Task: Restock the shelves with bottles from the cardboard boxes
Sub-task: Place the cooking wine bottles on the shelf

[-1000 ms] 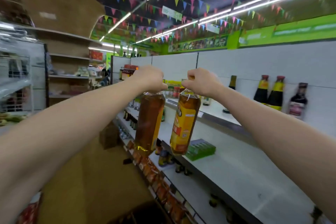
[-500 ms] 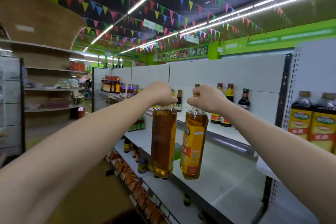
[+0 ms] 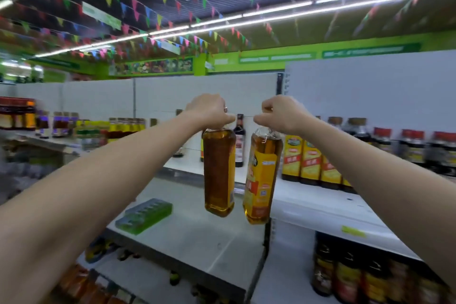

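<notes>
Bottles [image 3: 219,170] hanging below left hand [image 3: 208,110], right hand [image 3: 281,113]

Bright ceiling strip lights [image 3: 276,11]; blurred, warped edges.

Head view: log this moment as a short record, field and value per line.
left hand: grips the top of the left oil bottle
right hand: grips the top of the right oil bottle
bottles: hang upright, side by side, above the white shelf
shelf contents: green tray at left
neighbours: yellow-labelled bottles stand at right
placed yet: no
</notes>
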Available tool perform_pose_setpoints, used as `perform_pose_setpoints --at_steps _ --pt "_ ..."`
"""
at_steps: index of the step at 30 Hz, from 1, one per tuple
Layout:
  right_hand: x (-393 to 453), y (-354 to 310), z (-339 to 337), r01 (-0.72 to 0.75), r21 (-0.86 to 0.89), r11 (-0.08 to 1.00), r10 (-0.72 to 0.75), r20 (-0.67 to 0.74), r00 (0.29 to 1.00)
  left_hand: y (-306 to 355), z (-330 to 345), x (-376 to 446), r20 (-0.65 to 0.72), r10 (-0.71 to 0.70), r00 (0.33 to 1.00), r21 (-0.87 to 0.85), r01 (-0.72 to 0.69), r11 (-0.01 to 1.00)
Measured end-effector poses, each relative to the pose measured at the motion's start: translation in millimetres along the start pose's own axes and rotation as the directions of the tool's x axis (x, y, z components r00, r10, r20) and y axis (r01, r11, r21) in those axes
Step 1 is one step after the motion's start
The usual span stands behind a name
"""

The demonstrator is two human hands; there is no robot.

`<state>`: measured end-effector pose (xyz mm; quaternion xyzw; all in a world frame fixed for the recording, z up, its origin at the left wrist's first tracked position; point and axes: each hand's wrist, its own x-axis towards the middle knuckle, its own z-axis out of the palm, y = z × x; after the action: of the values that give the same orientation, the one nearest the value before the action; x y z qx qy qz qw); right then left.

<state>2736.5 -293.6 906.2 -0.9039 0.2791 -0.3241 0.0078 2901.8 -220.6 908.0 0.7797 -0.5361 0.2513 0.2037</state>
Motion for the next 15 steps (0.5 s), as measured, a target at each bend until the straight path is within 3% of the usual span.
perform_pose_setpoints --at_steps 8,15 --pt "-19 74 -60 -0.177 -0.125 0.976 0.163 -0.112 0.98 93 12 51 -0.03 0.16 0.987 -0.145 -0.163 0.976" --pt "-28 140 -92 -0.255 -0.181 0.95 0.228 -0.158 0.961 158 37 80 -0.073 0.18 0.981 -0.269 -0.193 0.943"
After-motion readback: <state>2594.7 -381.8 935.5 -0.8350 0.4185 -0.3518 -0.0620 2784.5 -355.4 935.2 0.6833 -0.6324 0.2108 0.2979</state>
